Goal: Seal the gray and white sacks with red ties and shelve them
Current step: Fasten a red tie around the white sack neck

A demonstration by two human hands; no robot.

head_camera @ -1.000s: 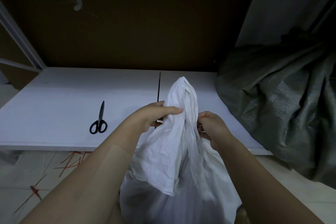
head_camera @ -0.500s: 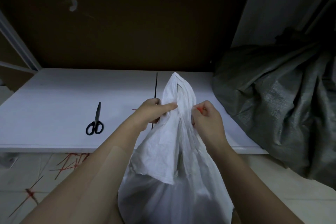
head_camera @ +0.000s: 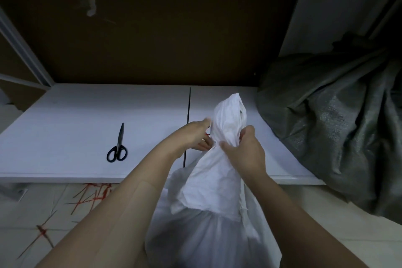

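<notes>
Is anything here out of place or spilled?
Yes: red ties lie scattered on the floor in front of the shelf, as if dropped. The gray sack slumps over its right end.

Bare left forearm (head_camera: 134,191), left hand (head_camera: 194,136); bare right forearm (head_camera: 295,213), right hand (head_camera: 244,154)

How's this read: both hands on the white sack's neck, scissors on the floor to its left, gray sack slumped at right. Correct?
One thing is off. The scissors lie on the white shelf, not on the floor, as the head view shows. The rest stands: left hand and right hand on the white sack at its neck, gray sack slumped at right.
</notes>
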